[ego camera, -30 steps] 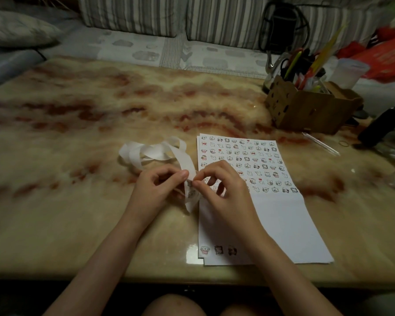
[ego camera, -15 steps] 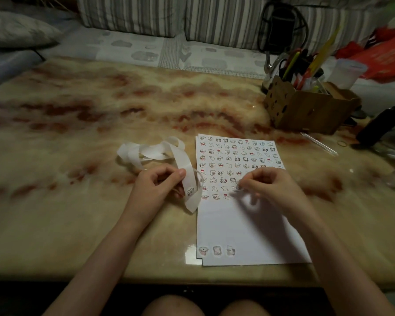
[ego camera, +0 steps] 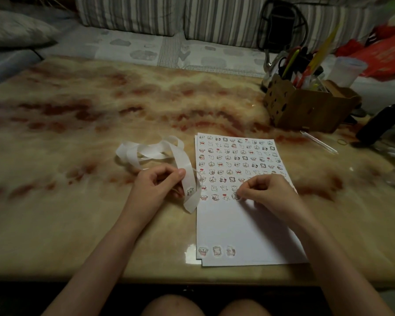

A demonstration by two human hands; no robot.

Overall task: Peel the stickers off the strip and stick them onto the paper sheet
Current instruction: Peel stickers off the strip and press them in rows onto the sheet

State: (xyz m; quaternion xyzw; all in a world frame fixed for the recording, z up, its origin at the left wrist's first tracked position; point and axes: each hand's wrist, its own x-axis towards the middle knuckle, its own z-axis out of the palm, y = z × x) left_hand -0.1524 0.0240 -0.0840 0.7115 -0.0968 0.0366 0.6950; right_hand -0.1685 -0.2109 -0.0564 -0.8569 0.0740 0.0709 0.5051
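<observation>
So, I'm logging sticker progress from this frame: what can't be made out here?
Head view only:
Newest sticker: partly under the fingertips of the right hand; pinched or pressed down, cannot tell.
Strip: the stretch inside the left hand is hidden by its fingers.
Sticker drawings on the paper sheet: too small to read.
Cardboard box contents: dim and blurred.

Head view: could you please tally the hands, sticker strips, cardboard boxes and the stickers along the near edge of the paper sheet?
Hands: 2, left hand and right hand
Sticker strip: 1
Cardboard box: 1
Near-edge stickers on the paper sheet: 3
Total: 7
</observation>
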